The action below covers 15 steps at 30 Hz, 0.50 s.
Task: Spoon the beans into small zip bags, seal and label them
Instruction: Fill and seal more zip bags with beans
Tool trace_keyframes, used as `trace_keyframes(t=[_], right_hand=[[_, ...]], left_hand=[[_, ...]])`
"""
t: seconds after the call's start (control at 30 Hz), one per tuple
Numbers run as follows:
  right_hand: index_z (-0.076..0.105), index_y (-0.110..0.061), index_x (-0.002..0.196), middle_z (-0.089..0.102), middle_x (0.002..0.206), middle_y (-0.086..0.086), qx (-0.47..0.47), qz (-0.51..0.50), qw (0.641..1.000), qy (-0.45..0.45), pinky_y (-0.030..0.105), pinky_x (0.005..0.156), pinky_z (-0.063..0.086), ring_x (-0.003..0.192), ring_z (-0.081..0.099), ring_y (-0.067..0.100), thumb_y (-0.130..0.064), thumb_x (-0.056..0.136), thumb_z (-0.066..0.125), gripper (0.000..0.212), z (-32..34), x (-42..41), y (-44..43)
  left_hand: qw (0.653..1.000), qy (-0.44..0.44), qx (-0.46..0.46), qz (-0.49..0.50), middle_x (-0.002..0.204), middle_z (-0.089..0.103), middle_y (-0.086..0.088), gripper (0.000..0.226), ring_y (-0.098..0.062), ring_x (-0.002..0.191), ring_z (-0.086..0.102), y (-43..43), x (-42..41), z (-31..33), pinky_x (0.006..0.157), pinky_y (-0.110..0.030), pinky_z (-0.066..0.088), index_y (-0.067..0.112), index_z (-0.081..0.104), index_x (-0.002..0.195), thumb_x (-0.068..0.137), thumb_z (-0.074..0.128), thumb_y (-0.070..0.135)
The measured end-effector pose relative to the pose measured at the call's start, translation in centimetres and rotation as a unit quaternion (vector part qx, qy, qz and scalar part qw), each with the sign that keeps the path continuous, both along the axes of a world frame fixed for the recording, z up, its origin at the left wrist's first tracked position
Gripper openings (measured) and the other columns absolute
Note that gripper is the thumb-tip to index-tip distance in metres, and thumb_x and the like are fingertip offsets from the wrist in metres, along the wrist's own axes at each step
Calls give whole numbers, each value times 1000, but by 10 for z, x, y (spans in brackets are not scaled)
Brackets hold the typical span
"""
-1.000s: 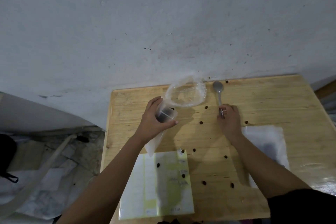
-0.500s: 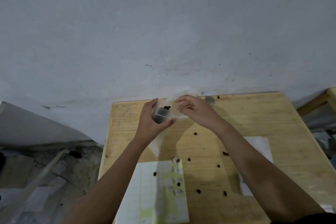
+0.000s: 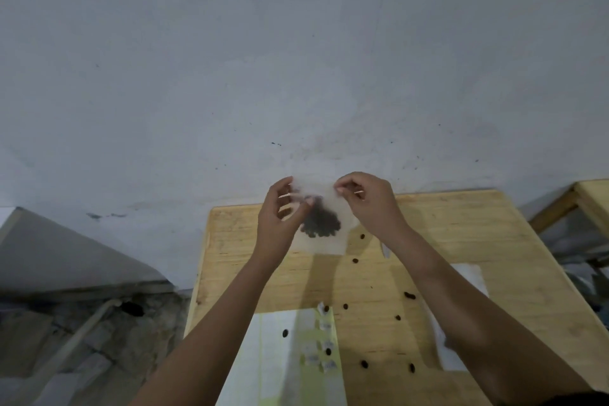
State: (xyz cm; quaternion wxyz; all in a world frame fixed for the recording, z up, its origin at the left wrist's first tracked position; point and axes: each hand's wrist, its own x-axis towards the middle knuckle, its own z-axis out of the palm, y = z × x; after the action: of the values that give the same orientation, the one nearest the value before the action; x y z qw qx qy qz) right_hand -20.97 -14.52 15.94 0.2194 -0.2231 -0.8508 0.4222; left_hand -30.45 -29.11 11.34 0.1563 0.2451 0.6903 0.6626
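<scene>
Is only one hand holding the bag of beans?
No, the left hand and right hand both pinch the top edge of the zip bag.

One camera on the person's head looks forward and down, close above the wooden table (image 3: 461, 224); the wall (image 3: 296, 43) fills the top.

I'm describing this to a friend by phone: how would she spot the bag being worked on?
Find the wooden table against the grey wall. Over its far edge, the left hand and right hand pinch the top of a small clear zip bag, held up. Unlike the loose beans scattered on the table, its beans sit in one dark clump.
</scene>
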Motion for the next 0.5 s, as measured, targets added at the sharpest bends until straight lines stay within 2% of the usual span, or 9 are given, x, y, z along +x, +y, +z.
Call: trace_keyframes(t=[0.1, 0.17, 0.23, 0.3, 0.4, 0.5], right_hand=[[64, -21, 93, 64, 88, -10, -22, -18, 994, 104, 8, 73, 47, 80, 59, -2, -7, 88, 61, 15, 3, 4, 0], [57, -31, 97, 63, 89, -9, -44, -15, 990, 131, 11, 74, 48, 83, 59, 1, -9, 88, 62, 24, 6, 6, -1], [55, -35, 100, 63, 92, -4, -51, -5, 990, 134, 13, 75, 49, 85, 60, 5, -10, 87, 64, 29, 10, 8, -1], [55, -30, 101, 63, 90, -5, -47, -7, 991, 127, 15, 76, 50, 85, 60, 5, -9, 86, 64, 28, 12, 9, 1], [54, -23, 99, 60, 86, -10, -59, -22, 992, 107, 17, 78, 48, 82, 58, 1, -5, 86, 63, 24, 15, 8, 3], [54, -23, 98, 60, 88, -8, -75, -27, 994, 79, 19, 77, 49, 80, 57, 1, -7, 86, 63, 22, 14, 8, 4]], left_hand=[[998, -8, 60, 12, 98, 66, -7, 24, -16, 89, 64, 10, -1, 22, 74, -20, 52, 14, 60, 109, 86, 65, 8], [996, -21, 81, 16, 96, 68, -11, 16, -22, 89, 65, 15, -3, 30, 77, -24, 53, 13, 64, 101, 86, 64, 6], [995, -34, 93, 19, 96, 68, -14, 15, -28, 91, 65, 18, -6, 32, 82, -33, 54, 13, 65, 97, 85, 66, 5], [995, -42, 92, 8, 92, 68, -15, 14, -30, 89, 66, 20, -8, 33, 83, -38, 54, 10, 65, 96, 83, 67, 5], [995, -55, 87, -11, 84, 67, -12, 14, -23, 81, 67, 24, -6, 36, 81, -36, 55, 6, 63, 98, 84, 65, 2], [995, -46, 83, -1, 82, 65, -11, 15, -24, 80, 66, 28, -3, 38, 77, -29, 55, 12, 63, 96, 85, 64, 1]])
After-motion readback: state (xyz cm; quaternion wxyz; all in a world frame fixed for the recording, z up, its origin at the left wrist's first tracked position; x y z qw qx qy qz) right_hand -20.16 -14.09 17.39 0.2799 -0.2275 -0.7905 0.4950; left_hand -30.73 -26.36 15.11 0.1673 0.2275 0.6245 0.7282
